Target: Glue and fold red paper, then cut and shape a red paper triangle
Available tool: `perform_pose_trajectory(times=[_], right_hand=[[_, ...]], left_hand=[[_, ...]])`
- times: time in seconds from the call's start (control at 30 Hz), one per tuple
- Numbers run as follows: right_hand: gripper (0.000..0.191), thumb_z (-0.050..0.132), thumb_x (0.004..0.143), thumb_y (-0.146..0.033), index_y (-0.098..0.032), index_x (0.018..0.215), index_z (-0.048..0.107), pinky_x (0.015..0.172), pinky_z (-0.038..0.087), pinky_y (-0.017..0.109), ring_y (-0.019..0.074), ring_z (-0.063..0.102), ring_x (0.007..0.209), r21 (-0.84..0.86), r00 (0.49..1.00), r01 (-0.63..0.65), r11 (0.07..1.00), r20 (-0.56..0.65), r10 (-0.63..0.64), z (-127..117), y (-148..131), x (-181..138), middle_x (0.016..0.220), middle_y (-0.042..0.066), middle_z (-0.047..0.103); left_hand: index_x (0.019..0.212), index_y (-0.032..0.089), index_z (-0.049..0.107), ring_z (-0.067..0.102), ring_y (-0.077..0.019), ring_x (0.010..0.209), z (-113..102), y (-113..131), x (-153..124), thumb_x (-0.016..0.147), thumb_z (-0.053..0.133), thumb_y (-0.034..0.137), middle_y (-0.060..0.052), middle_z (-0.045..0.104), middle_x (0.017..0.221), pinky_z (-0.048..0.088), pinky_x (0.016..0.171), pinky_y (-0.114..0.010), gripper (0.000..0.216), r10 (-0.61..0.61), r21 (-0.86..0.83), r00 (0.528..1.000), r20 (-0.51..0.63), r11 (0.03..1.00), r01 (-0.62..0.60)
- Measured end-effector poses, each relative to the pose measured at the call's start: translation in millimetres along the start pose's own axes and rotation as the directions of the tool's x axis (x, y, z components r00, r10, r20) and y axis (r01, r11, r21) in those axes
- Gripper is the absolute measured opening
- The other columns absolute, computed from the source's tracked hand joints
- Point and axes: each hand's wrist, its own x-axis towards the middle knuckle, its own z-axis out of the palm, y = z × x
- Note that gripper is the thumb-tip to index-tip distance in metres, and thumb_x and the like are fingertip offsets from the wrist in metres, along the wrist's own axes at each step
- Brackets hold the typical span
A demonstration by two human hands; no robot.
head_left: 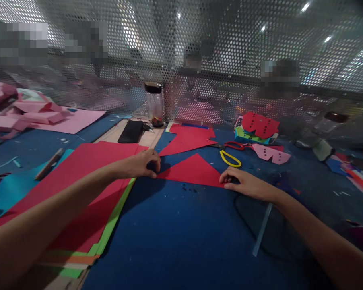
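Observation:
A red paper triangle (193,171) lies on the blue tabletop, its peak pointing away from me. My left hand (139,163) is closed, thumb and forefinger curled together at the triangle's left corner. At the right corner, my right hand (248,183) is closed too, its bent fingers over the paper's edge. Just beyond the triangle lie cut red paper pieces (187,139). Scissors with one red and one yellow handle (230,159) rest near my right hand, their blades partly covered by red paper. Under my left forearm is a stack of red sheets (87,193) with green and orange edges.
A black phone (131,131) and a lidded jar (154,105) stand near the perforated metal screen (229,52). Dotted red shapes (260,124) and a pink shape (272,154) lie right. Pink folded paper (42,114) and a marker (49,164) are left. People show beyond the screen.

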Motion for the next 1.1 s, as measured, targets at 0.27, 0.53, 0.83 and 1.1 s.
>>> perform_pose_trajectory(times=[0.27,0.53,0.83,1.1], right_hand=[[0.018,0.060,0.090,-0.027,-0.021,0.106,0.065,0.094,0.046,0.035,0.0208,0.060,0.104,-0.004,0.999,-0.015,1.000,0.037,0.015,-5.1,-7.1,-2.3,0.112,0.005,0.065],[0.022,0.057,0.091,-0.029,-0.023,0.110,0.064,0.099,0.045,0.039,0.0231,0.059,0.109,-0.007,0.996,-0.016,1.000,0.084,0.017,-11.8,-10.2,-4.8,0.116,0.006,0.064],[0.026,0.057,0.090,-0.030,-0.023,0.114,0.065,0.102,0.045,0.042,0.0252,0.059,0.113,0.012,0.991,-0.035,0.999,0.133,0.033,-17.0,-8.7,-5.4,0.120,0.007,0.065],[0.028,0.056,0.089,-0.025,-0.023,0.116,0.064,0.103,0.045,0.041,0.0242,0.059,0.115,0.010,0.989,-0.014,1.000,0.149,0.012,-18.9,-11.6,-7.0,0.122,0.006,0.064]], left_hand=[[0.091,0.022,0.071,0.053,-0.0254,0.113,-4.2,9.6,-3.5,0.079,0.070,0.033,-0.008,0.057,0.120,0.046,0.092,-0.035,0.016,-0.016,0.014,1.000,0.024,1.000,0.016],[0.092,0.024,0.072,0.052,-0.0268,0.115,-0.5,-4.0,-1.5,0.077,0.072,0.034,-0.007,0.057,0.121,0.044,0.093,-0.038,0.018,0.007,0.002,1.000,0.002,1.000,-0.007],[0.090,0.023,0.073,0.053,-0.0274,0.114,-2.8,-0.2,-1.4,0.077,0.072,0.033,-0.008,0.058,0.119,0.047,0.091,-0.039,0.016,0.012,-0.026,1.000,-0.001,1.000,-0.012],[0.093,0.023,0.073,0.052,-0.0279,0.116,-3.1,5.5,-4.1,0.078,0.069,0.030,-0.009,0.057,0.119,0.046,0.093,-0.038,0.017,-0.006,0.009,1.000,0.012,1.000,0.006]])
